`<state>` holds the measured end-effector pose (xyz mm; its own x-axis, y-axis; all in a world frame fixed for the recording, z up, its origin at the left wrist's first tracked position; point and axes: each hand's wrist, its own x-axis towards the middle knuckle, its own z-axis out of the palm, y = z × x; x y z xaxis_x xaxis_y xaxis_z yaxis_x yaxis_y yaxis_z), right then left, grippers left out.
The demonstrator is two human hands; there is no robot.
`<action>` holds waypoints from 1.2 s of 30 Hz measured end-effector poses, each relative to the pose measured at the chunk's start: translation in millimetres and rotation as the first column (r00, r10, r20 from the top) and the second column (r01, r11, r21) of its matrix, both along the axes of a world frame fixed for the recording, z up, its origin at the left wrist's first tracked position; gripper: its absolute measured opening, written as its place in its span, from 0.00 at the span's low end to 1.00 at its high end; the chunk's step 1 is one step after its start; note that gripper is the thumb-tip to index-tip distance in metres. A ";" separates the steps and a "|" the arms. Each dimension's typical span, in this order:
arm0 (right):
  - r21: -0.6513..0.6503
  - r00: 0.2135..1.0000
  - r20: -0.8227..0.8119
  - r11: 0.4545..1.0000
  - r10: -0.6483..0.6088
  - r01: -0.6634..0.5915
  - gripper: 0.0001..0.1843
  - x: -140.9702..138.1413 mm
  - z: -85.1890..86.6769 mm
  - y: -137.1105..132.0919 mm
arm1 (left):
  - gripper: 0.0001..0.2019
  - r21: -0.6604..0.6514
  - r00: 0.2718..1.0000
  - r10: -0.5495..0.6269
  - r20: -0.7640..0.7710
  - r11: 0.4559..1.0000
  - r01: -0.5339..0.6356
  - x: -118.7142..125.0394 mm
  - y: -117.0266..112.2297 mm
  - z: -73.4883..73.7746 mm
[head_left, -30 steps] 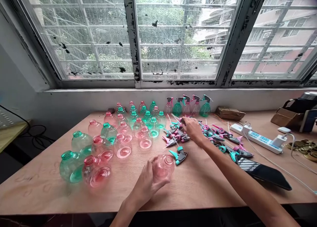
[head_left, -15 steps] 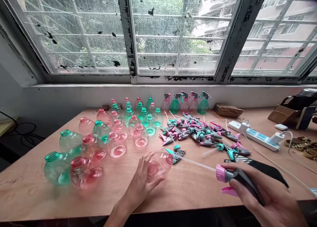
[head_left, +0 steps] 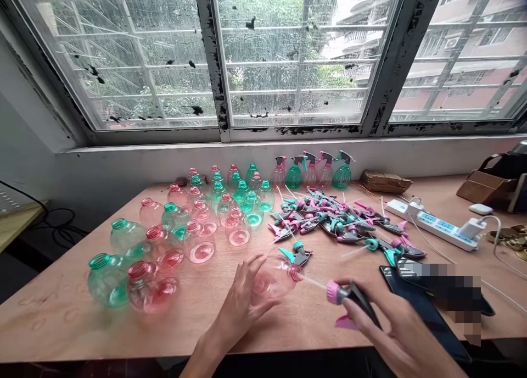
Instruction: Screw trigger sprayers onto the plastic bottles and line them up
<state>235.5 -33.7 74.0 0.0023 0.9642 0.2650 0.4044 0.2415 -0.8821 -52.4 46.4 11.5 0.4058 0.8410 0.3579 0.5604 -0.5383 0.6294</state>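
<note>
My left hand [head_left: 242,301] is closed around a clear pink bottle [head_left: 272,282], tilted so that its open neck points right. In my right hand [head_left: 395,326] is a black and pink spray head [head_left: 360,301], gripped by its body. Its pale dip tube runs left from the pink collar, and the tube's tip is at the bottle's mouth, seemingly just inside. The collar stays apart from the neck. Just behind the bottle lies a teal and grey spray head [head_left: 298,253]. My right palm is partly hidden behind the spray head and fingers.
Several open pink and green bottles [head_left: 200,240] stand at the left. A heap of spray heads [head_left: 329,216] lies mid-table, with several capped spray bottles [head_left: 310,172] behind. On the right are a power strip [head_left: 436,224] with cables, phones [head_left: 420,301] and a cardboard box [head_left: 480,194].
My right hand has brought the spray head left, and its tube has gone from beyond the neck to the bottle's mouth. The left hand still holds the bottle. The view has shifted slightly.
</note>
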 end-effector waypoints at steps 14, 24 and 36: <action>-0.276 0.834 -0.552 0.940 0.014 -0.199 0.19 -29.8 -73.4 39.1 | 0.44 -0.324 0.952 0.067 0.298 0.945 0.035 19.7 -26.6 -10.2; -0.321 0.785 -0.620 0.915 -0.007 -0.245 0.26 -29.4 -84.5 48.9 | 0.44 -0.504 0.842 0.150 0.518 0.849 0.159 14.1 -15.9 -13.5; -0.250 0.844 -0.535 0.950 0.027 -0.189 0.19 -28.7 -85.0 45.4 | 0.54 -0.583 0.820 0.175 0.545 0.782 0.220 12.7 -19.1 -13.2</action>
<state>206.8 11.7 -11.0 -0.0478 0.9985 -0.0284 -0.1466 -0.0351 -0.9886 -39.7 27.3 -1.7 0.3290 0.9428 -0.0537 0.0085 0.0539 0.9985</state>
